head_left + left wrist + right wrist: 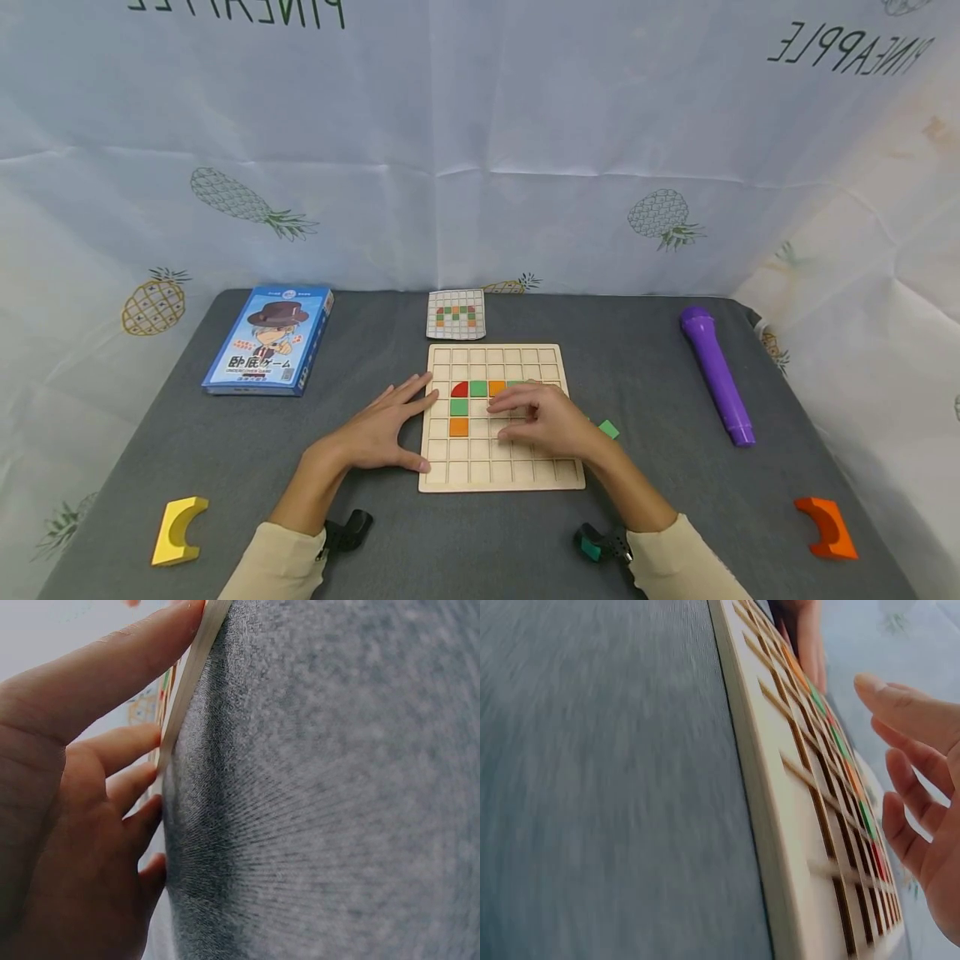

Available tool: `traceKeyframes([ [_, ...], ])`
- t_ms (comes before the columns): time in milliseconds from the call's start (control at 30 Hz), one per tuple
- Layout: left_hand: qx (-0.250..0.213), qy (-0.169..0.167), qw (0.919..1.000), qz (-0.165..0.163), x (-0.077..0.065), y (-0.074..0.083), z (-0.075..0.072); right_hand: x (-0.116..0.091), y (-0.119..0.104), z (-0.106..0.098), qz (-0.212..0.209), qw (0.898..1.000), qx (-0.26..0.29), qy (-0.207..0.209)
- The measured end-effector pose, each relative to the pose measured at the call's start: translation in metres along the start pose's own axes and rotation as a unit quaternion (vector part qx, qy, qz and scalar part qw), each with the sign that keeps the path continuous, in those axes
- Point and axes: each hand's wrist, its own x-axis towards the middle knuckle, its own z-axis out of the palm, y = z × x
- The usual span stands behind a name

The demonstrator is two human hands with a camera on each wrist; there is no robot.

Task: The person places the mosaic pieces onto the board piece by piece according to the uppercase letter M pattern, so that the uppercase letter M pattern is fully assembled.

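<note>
A wooden grid board [502, 475] lies on the grey table. In its upper rows sit a red rounded tile [459, 389], a green tile [477, 388] and an orange tile [497, 388], partly continued under the right hand. Below the red one come another green tile [459, 407] and an orange tile [458, 427]. My left hand [378, 429] rests with spread fingers along the board's left edge, thumb at the lower corner. Over the board hovers my right hand [551, 421], fingers loosely bent; the right wrist view shows nothing between thumb and fingers [919, 720].
A patterned grid card [456, 315] lies behind the board. One loose green tile [608, 429] is right of it. Farther out are a blue game box [268, 342], a purple microphone-shaped stick [717, 375], a yellow arch block [176, 532] and an orange arch block [827, 528].
</note>
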Motion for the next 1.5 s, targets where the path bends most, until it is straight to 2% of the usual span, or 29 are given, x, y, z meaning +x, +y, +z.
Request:
traceKeyframes([
  [133, -0.001, 0.0, 1.0, 0.002, 0.0, -0.001, 0.0, -0.015, 0.009, -0.015, 0.006, 1.0, -0.01, 0.016],
  [367, -0.003, 0.001, 1.0, 0.003, 0.0, -0.001, 0.001, -0.045, 0.02, -0.043, 0.054, 0.997, -0.042, 0.03],
  [667, -0.004, 0.0, 1.0, 0.0, -0.001, -0.002, 0.001, -0.074, 0.037, -0.065, 0.055, 0.994, -0.082, 0.046],
  [833, -0.003, -0.001, 1.0, -0.001, -0.001, -0.003, 0.001, -0.084, 0.042, -0.07, 0.06, 0.993, -0.092, 0.036],
  [1067, 0.0, 0.0, 1.0, 0.001, -0.001, -0.004, 0.002, -0.094, 0.048, -0.07, 0.052, 0.996, -0.071, 0.029],
  [1233, -0.003, 0.001, 1.0, 0.005, -0.001, -0.002, 0.002, -0.095, 0.053, -0.068, 0.041, 0.996, -0.075, 0.03],
  [1500, -0.002, 0.003, 1.0, 0.008, 0.001, 0.0, 0.0, -0.093, 0.056, -0.065, 0.048, 0.995, -0.085, 0.033],
])
